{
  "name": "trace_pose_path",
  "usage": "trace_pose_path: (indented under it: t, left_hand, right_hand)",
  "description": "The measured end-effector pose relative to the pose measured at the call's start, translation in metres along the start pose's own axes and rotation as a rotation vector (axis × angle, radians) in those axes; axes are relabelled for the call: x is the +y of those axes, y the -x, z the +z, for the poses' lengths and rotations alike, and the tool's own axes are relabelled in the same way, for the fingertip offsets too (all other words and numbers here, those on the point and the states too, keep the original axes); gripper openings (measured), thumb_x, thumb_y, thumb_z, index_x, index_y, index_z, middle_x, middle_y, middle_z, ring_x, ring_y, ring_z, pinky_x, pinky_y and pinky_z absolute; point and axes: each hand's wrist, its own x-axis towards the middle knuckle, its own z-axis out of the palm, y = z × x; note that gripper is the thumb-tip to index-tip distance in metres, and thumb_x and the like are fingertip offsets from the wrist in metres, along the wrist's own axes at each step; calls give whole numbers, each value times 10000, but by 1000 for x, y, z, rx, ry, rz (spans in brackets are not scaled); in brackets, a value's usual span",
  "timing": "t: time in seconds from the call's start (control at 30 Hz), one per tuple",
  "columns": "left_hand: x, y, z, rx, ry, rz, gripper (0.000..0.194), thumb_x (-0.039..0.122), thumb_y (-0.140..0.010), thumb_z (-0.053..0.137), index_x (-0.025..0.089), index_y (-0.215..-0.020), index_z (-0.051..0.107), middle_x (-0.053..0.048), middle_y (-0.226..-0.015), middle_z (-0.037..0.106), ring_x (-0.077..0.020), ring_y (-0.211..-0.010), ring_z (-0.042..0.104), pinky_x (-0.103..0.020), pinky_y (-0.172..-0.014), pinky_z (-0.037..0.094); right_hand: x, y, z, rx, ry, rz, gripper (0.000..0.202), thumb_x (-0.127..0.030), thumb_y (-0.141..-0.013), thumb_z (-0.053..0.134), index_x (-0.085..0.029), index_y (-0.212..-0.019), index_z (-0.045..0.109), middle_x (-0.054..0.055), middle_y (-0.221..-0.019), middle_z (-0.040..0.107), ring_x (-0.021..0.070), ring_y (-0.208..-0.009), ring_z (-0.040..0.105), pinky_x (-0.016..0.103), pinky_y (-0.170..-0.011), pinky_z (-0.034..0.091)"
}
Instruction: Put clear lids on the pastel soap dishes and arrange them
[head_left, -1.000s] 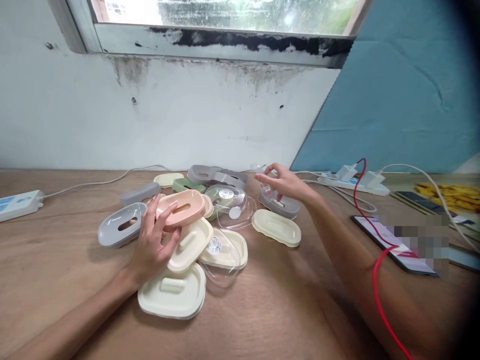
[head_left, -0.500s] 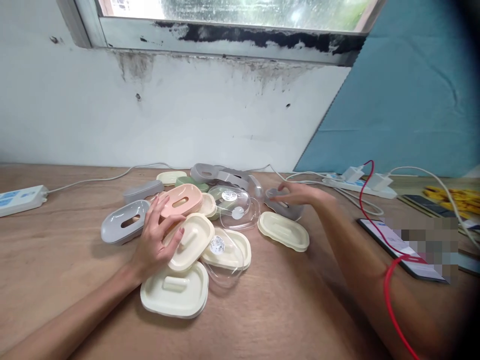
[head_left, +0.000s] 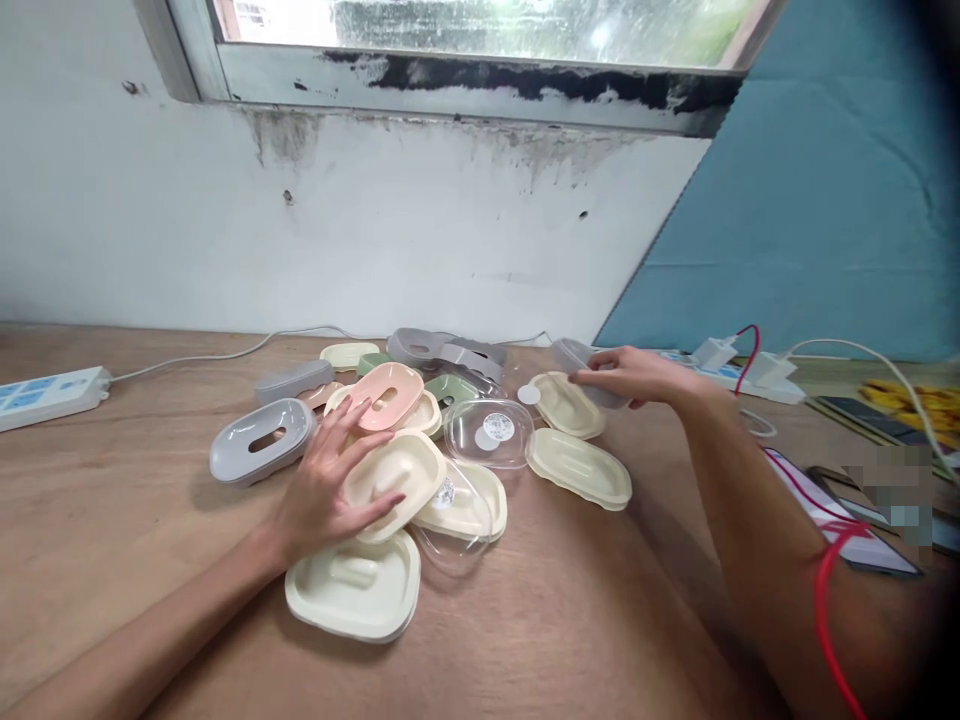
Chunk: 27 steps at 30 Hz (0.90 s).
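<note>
My left hand [head_left: 330,480], fingers spread, rests against a cream oval plastic dish [head_left: 409,470] in the heap. Below it lies another cream dish [head_left: 352,585], and a clear plastic lid [head_left: 454,550] overlaps the cream dish [head_left: 480,495] to its right. Just beyond my left fingers are a peach slotted dish [head_left: 397,390] and a light grey slotted one [head_left: 259,445]. My right hand [head_left: 630,377] grips a grey plastic dish [head_left: 574,355] at the back right, its far side hidden by my fingers. Under and beside it sit two cream dishes, one nearer [head_left: 581,468], one behind [head_left: 562,405].
More grey dishes [head_left: 416,345] and a green one [head_left: 457,388] lie at the back near the wall. A power strip [head_left: 56,395] stands at left, another [head_left: 765,385] at right. A phone [head_left: 874,540] and red cable [head_left: 825,600] lie by my right arm.
My right hand has moved slightly right and back with the grey dish, uncovering a cream dish. A clear lid has shifted right and forward. My left hand's fingers have spread on the cream dish.
</note>
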Motion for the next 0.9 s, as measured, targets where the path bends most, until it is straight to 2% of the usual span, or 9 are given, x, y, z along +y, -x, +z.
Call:
trace_pose_path:
  t: [0.1,0.2,0.3,0.4,0.57,0.67,0.73,0.8,0.9]
  left_hand:
    - [0,-1,1,122,-20,-41,307,385,-927,703,223,-1186,685,-134,-1467,491,-351,-1384,452,-562,-1154,385]
    - [-1,-2,1,233,-70,-57,154,354,-941,693,205,-942,732,-100,-1076,619,-266,-1033,589,-451,-931,483]
    - [-3,0,0,178,24,-10,286,298,-981,639,185,-722,684,-20,-701,563,-175,-722,506,-322,-705,435]
    - [-5,2,-2,63,175,26,421,257,-1022,554,182,-615,631,10,-542,484,-144,-594,420,-284,-584,361]
    - [-10,4,-13,-149,365,76,420,557,-976,559,183,-906,736,-23,-670,558,-169,-657,502,-301,-613,415]
    - [-12,2,-21,-297,402,160,726,775,-786,654,189,-1214,686,-81,-924,612,-216,-807,576,-343,-708,509]
    - [-11,0,-25,-385,355,197,941,786,-642,768,221,-1373,589,-111,-1108,610,-266,-955,604,-399,-836,549]
    - [-8,0,-27,-435,302,212,1103,760,-544,842,254,-1462,499,-125,-1252,589,-317,-1094,596,-466,-964,533]
    - [-5,1,-25,-420,258,192,1141,723,-544,868,268,-1499,441,-135,-1350,561,-347,-1188,584,-485,-1018,520]
  right_hand:
    - [-13,15,-7,19,-154,-168,504,-708,-819,596,-218,-893,689,65,-832,656,204,-760,613,296,-592,548]
    - [-32,25,1,-25,-334,-427,538,-738,-844,569,-211,-873,676,35,-779,615,176,-728,576,278,-597,515]
    - [-50,25,19,88,-287,-547,534,-736,-853,570,-220,-891,700,33,-817,648,188,-753,589,303,-657,488]
    - [-58,16,37,251,-139,-582,511,-692,-886,552,-221,-932,745,84,-1018,694,257,-976,628,360,-850,483]
    - [-59,12,50,248,8,-555,520,-598,-933,523,-201,-1226,688,149,-1249,659,344,-1346,486,444,-1067,425]
    - [-65,29,47,305,-5,-584,585,-606,-923,563,-208,-1351,604,188,-1490,497,367,-1491,324,501,-1144,367]
    - [-74,47,44,322,-33,-645,612,-627,-913,588,-244,-1390,570,180,-1582,388,360,-1500,323,512,-1162,355]
    - [-86,68,44,267,-54,-740,625,-660,-890,612,-289,-1392,568,143,-1626,336,352,-1490,349,516,-1163,367]
    - [-103,98,54,31,-38,-918,836,-711,-746,739,-384,-1474,491,69,-1690,238,372,-1524,283,542,-1159,386]
